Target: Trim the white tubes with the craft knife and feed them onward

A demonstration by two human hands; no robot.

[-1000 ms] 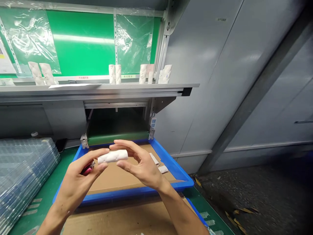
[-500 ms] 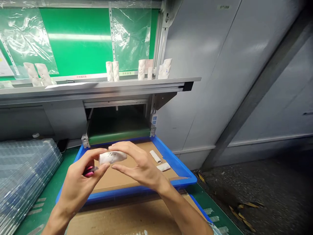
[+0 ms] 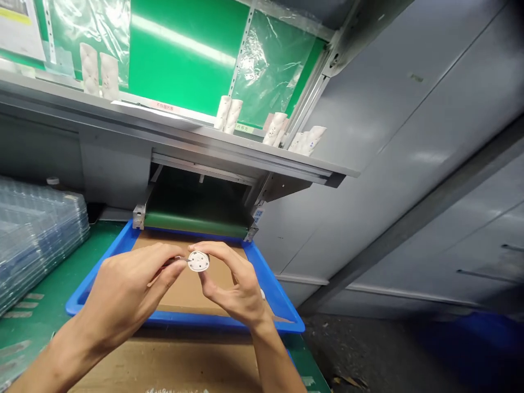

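Note:
Over the blue tray, my right hand grips a white tube-shaped part between thumb and fingers. Its round end, dotted with several small dark holes, faces me. From the other side my left hand pinches a thin dark tool, whose tip touches or nearly touches the left rim of that round end. The exact kind of tool is hidden by the fingers. Behind my right hand, a bit of another white piece shows in the tray.
A green conveyor belt ends at the tray's far side. Clear plastic trays are stacked at left. Several white tubes stand on the metal shelf above. Cardboard lies in front of me.
The white part has turned from side-on to end-on. My left hand has let go of it and brought the tool, earlier tucked in its palm with pink showing, to its edge. The view has tilted.

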